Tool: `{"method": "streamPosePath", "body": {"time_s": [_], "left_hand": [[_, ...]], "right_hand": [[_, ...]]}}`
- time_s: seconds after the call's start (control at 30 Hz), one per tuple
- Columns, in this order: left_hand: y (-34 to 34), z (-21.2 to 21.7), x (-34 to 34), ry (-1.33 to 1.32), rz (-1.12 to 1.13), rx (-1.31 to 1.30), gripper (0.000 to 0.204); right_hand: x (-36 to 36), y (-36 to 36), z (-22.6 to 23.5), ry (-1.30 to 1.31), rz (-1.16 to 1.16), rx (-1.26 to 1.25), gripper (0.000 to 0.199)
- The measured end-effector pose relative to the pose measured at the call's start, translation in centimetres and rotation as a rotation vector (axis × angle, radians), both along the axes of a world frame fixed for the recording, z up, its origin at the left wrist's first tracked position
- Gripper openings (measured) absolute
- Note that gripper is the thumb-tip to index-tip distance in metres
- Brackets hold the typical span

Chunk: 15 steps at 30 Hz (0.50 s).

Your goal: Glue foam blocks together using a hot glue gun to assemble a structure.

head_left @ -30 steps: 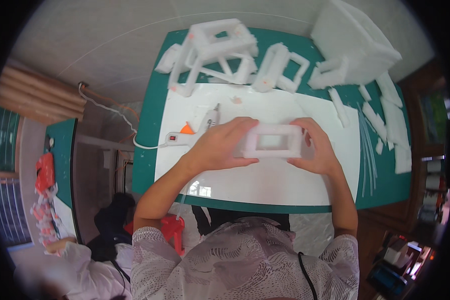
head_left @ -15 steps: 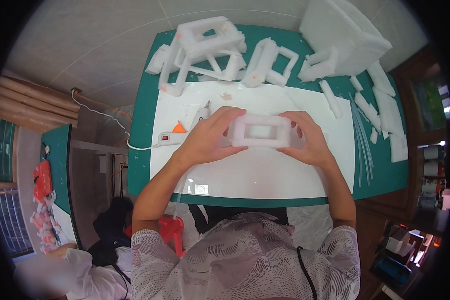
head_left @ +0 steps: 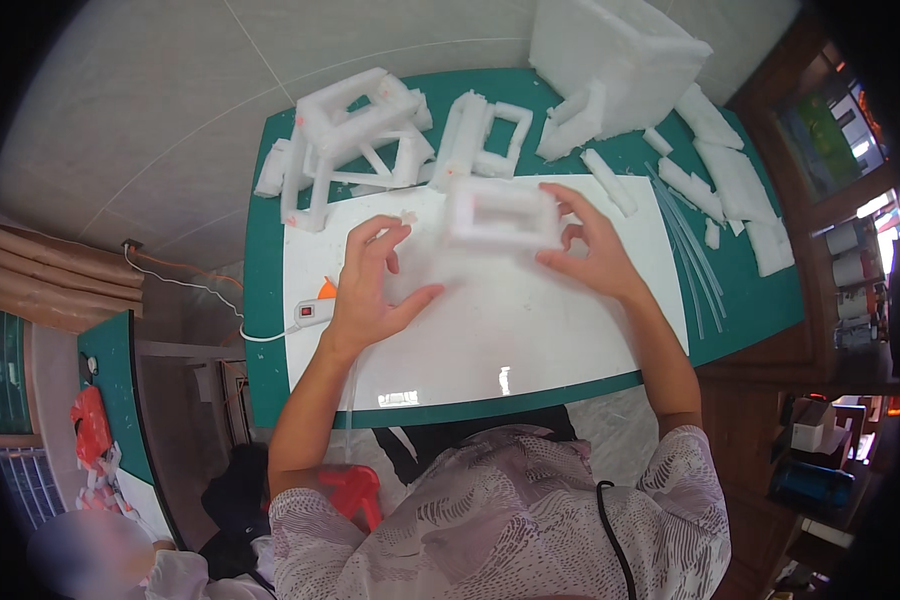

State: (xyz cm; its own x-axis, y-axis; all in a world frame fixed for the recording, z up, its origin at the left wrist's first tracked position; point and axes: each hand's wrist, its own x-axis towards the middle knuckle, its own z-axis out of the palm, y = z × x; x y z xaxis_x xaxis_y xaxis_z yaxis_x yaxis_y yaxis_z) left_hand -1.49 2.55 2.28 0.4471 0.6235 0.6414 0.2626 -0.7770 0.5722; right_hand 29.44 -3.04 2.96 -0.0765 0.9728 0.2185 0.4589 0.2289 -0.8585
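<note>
A white rectangular foam frame (head_left: 492, 239), blurred by motion, is raised over the white board (head_left: 490, 340). My right hand (head_left: 592, 245) grips its right end between thumb and fingers. My left hand (head_left: 370, 285) is off the frame, its thumb and fingers apart and nothing in them. Beside and partly behind that hand lies a white glue gun (head_left: 313, 313) with a red switch and a cord; most of it is hidden. An orange piece (head_left: 328, 288) shows next to it.
Foam frame structures (head_left: 355, 115) and a big foam box (head_left: 625, 70) line the far side of the green table (head_left: 270, 370). Foam strips (head_left: 740, 185) and clear glue sticks (head_left: 692, 260) lie at the right. A red stool (head_left: 355, 490) stands below. Another person (head_left: 195, 575) is at lower left.
My left hand has let go of the foam frame and moved left, opening. My right hand has carried the frame away from me. The whole view has shifted too.
</note>
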Motion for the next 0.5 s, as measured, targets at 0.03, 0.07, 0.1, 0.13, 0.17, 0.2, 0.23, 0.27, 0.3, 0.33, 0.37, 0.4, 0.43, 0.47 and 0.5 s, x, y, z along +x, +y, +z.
{"method": "streamPosePath", "body": {"time_s": [0.03,0.07,0.1,0.13,0.17,0.2,0.23,0.27,0.3,0.33,0.37,0.4,0.43,0.47,0.5], "left_hand": [[0.0,-0.3,-0.3,0.001,0.001,0.008,0.068],[0.0,-0.3,-0.4,0.037,0.045,0.025,0.052],[-0.1,-0.4,-0.4,0.073,0.089,0.041,0.037],[0.0,-0.5,-0.4,0.070,0.087,0.048,0.037],[0.1,-0.6,-0.1,0.074,0.075,0.046,0.028],[0.2,-0.6,0.1,0.078,0.061,0.044,0.019],[0.1,-0.6,0.0,0.074,0.053,0.052,0.019],[0.1,-0.6,0.3,0.104,0.033,0.066,0.016],[0.1,-0.4,0.7,0.132,0.001,0.086,0.013],[0.0,-0.3,0.8,0.128,-0.030,0.096,0.013],[0.0,-0.4,0.7,0.136,-0.020,0.112,0.012],[0.0,-0.6,0.7,0.142,-0.020,0.124,0.011],[-0.1,-0.7,0.4,0.142,-0.065,0.128,0.011],[-0.1,-0.7,0.2,0.143,-0.039,0.134,0.011],[-0.1,-0.7,0.2,0.145,-0.003,0.142,0.011]], "right_hand": [[0.2,0.2,0.0,0.001,0.001,0.008,0.080],[0.5,0.4,0.0,0.020,-0.073,0.027,0.079],[0.7,0.5,0.1,0.039,-0.147,0.046,0.079],[0.7,0.6,0.2,0.007,-0.206,0.060,0.080],[0.7,0.7,0.5,0.004,-0.209,0.067,0.080],[0.7,0.7,0.8,-0.062,-0.264,0.124,0.080],[0.8,0.6,1.1,-0.128,-0.323,0.180,0.081],[0.7,0.5,1.7,-0.192,-0.359,0.223,0.081],[0.9,0.7,1.7,-0.198,-0.386,0.229,0.081],[1.4,1.1,1.4,-0.375,-0.414,0.409,0.080],[2.0,1.7,1.3,-0.559,-0.445,0.580,0.079],[1.8,2.4,1.7,-0.534,-0.435,0.601,0.076],[1.2,3.4,2.1,-0.505,-0.420,0.621,0.072],[0.9,4.4,2.4,-0.541,-0.461,0.612,0.072],[0.4,5.6,2.6,-0.571,-0.494,0.607,0.072]]}}
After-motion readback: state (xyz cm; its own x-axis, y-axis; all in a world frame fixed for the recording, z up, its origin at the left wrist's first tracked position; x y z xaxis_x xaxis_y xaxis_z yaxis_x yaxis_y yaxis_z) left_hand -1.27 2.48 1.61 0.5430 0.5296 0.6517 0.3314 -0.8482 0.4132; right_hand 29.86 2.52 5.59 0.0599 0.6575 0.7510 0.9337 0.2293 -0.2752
